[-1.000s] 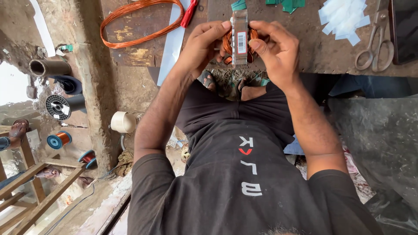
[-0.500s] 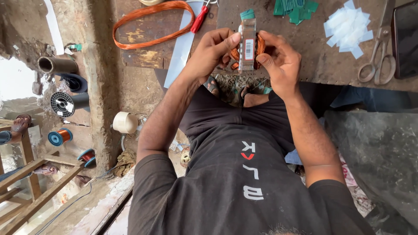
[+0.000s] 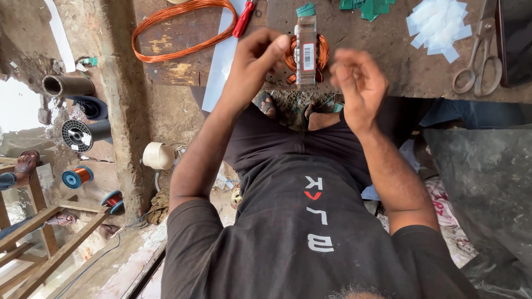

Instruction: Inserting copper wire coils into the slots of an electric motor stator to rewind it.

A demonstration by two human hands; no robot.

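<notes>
The wound assembly (image 3: 306, 50), a rectangular metal core with a copper coil bulging at each side and a small printed label on its face, stood upright on the worn table (image 3: 388, 61) at the near edge. Half a second before, it had been gripped from both sides. At this moment the grip had been released on the right: the right hand (image 3: 359, 83) had been drawn back and clear of the core, its fingers loosely curled and holding nothing that could be made out, the outline being blurred by motion. The left hand (image 3: 256, 63) had remained at the core, thumb and fingertips pressed to its left face, so that the piece was steadied from one side only.

This was judged to mark a pause or a change of grip in the work on the coil, not its completion.

On the table lay a loop of copper wire (image 3: 177, 27), a red-handled tool (image 3: 244, 17), green slips (image 3: 368, 6), pale translucent slips (image 3: 435, 27) and scissors (image 3: 476, 52), none of them touched.
</notes>
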